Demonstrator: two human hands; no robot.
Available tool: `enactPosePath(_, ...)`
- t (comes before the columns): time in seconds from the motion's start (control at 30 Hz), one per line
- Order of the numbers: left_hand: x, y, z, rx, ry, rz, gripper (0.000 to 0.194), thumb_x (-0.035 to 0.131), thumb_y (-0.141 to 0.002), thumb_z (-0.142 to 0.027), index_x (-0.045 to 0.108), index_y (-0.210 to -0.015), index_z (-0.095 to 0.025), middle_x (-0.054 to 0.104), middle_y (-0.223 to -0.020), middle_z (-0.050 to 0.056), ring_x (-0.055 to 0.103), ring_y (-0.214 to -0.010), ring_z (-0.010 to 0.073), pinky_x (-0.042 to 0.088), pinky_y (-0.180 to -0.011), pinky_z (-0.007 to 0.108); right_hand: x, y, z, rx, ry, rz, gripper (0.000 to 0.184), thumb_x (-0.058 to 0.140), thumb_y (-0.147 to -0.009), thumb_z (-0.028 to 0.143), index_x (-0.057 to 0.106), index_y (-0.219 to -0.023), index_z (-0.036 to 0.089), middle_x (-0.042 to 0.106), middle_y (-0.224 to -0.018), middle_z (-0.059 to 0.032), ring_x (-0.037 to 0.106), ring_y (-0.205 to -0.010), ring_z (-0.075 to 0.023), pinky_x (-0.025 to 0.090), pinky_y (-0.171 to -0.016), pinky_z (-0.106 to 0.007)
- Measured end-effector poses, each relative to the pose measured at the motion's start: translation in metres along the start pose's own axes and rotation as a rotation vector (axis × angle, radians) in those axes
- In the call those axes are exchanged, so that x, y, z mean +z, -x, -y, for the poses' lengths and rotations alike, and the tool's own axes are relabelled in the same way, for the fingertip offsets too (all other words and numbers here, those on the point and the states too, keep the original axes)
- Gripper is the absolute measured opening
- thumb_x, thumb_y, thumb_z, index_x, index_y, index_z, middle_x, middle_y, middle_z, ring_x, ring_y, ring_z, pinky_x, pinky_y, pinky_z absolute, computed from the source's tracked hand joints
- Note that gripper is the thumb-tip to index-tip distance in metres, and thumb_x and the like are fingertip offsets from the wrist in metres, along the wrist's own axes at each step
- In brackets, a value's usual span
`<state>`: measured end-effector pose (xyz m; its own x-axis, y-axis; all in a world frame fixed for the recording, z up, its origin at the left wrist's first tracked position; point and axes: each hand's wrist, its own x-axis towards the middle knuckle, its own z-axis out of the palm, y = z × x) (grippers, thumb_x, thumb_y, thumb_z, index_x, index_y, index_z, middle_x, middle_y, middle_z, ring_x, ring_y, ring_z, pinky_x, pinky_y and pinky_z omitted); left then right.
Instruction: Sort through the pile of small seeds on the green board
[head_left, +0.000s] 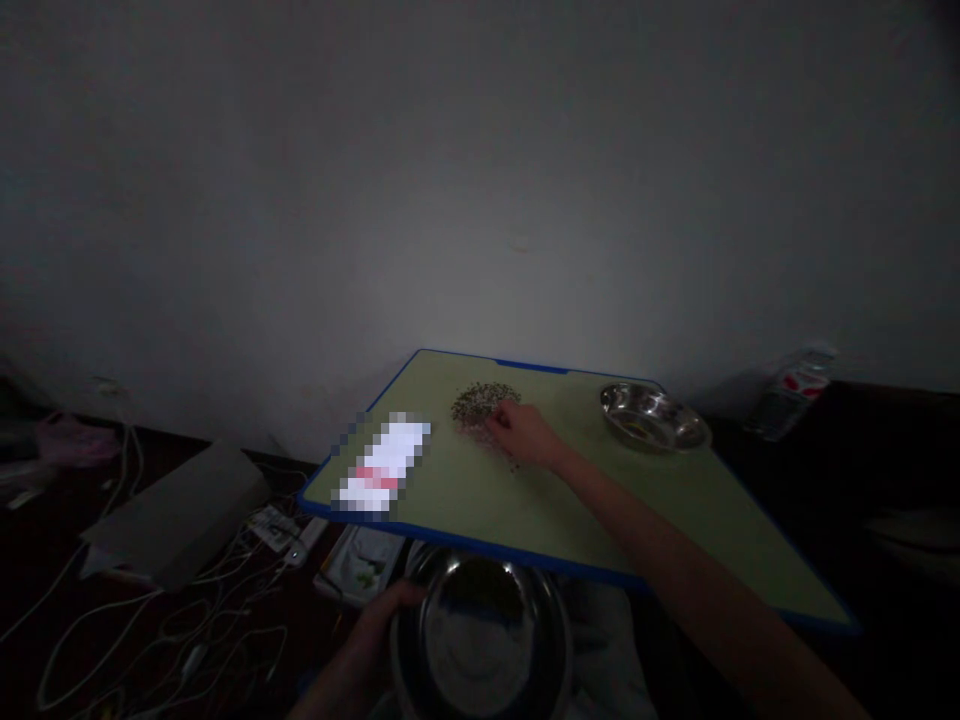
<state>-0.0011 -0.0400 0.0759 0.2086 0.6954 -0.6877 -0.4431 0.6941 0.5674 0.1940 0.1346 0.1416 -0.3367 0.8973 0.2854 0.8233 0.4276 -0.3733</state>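
Observation:
My right hand [517, 432] reaches over the pale green table, fingers pinched together at the near edge of a spread pile of small mixed grains or beans [484, 403]. What lies between its fingertips is too small to make out. Below the table's front edge, my left hand [394, 606] grips the rim of a shiny metal bowl [480, 640]. Something dark green lies along that bowl's far inner side. On the table's right part rests a second metal bowl [654, 418], with a little something yellowish at its bottom.
The blue-edged table [585, 510] stands against a grey wall. A bright blurred-out phone-like rectangle [386, 465] lies on its left part. A plastic bottle [793, 392] is beyond the right edge. At left are a grey box [180, 510], tangled white cables [217, 640] and a white tray [364, 560].

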Motion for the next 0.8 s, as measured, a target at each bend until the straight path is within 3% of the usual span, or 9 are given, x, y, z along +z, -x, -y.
enactPosePath(0.13, 0.002, 0.004, -0.002, -0.011, 0.009, -0.012, 0.015, 0.058, -0.061, -0.024, 0.063, -0.052, -0.012, 0.066, -0.048, 0.005, 0.059, -0.05, 0.017, 0.043, -0.058, 0.027, 0.002, -0.014, 0.001, 0.002, -0.042, -0.045, 0.019, 0.045, -0.081, 0.03, 0.055, -0.076, 0.015, 0.059, -0.066, -0.0036, 0.051, -0.059, -0.0112, 0.033, -0.055, -0.022)
enactPosePath(0.27, 0.0, 0.004, -0.001, -0.017, -0.015, -0.038, 0.015, 0.058, -0.062, -0.025, 0.064, -0.056, -0.013, 0.066, -0.049, 0.003, 0.059, -0.051, 0.0167, 0.042, -0.058, 0.027, -0.01, -0.014, -0.005, 0.011, -0.176, -0.065, 0.019, 0.046, -0.08, 0.033, 0.053, -0.074, 0.016, 0.059, -0.061, -0.0009, 0.051, -0.053, -0.0092, 0.034, -0.051, -0.02)
enactPosePath(0.4, -0.002, 0.0, 0.001, -0.002, -0.033, -0.047, 0.021, 0.057, -0.062, -0.026, 0.06, -0.046, -0.012, 0.061, -0.04, 0.002, 0.053, -0.042, 0.0132, 0.039, -0.049, 0.024, -0.034, 0.014, -0.02, 0.035, -0.355, 0.053, 0.017, 0.045, -0.079, 0.034, 0.048, -0.076, 0.017, 0.059, -0.06, 0.0009, 0.047, -0.042, -0.007, 0.034, -0.043, -0.019)
enactPosePath(0.5, -0.001, -0.002, 0.002, -0.009, -0.029, -0.028, 0.021, 0.056, -0.063, -0.024, 0.061, -0.048, -0.011, 0.062, -0.042, 0.003, 0.054, -0.044, 0.0137, 0.04, -0.052, 0.024, -0.047, 0.047, -0.029, 0.039, -0.432, 0.161, 0.018, 0.044, -0.079, 0.035, 0.047, -0.078, 0.017, 0.06, -0.064, 0.0003, 0.048, -0.041, -0.0064, 0.035, -0.04, -0.018)
enactPosePath(0.63, 0.002, 0.0, 0.001, -0.005, -0.015, 0.033, 0.019, 0.056, -0.063, -0.024, 0.064, -0.052, -0.011, 0.064, -0.046, 0.004, 0.057, -0.049, 0.0155, 0.041, -0.056, 0.025, -0.047, 0.074, -0.029, 0.009, -0.348, 0.248, 0.017, 0.045, -0.08, 0.033, 0.05, -0.076, 0.017, 0.058, -0.061, 0.0012, 0.05, -0.044, -0.0066, 0.035, -0.043, -0.017)
enactPosePath(0.8, 0.006, 0.006, -0.002, 0.008, -0.024, 0.064, 0.014, 0.059, -0.062, -0.024, 0.063, -0.054, -0.013, 0.066, -0.05, 0.004, 0.059, -0.052, 0.0171, 0.042, -0.062, 0.027, -0.029, 0.046, -0.021, -0.055, -0.135, 0.166, 0.015, 0.05, -0.078, 0.029, 0.055, -0.073, 0.016, 0.059, -0.062, -0.0002, 0.051, -0.054, -0.0092, 0.032, -0.048, -0.019)
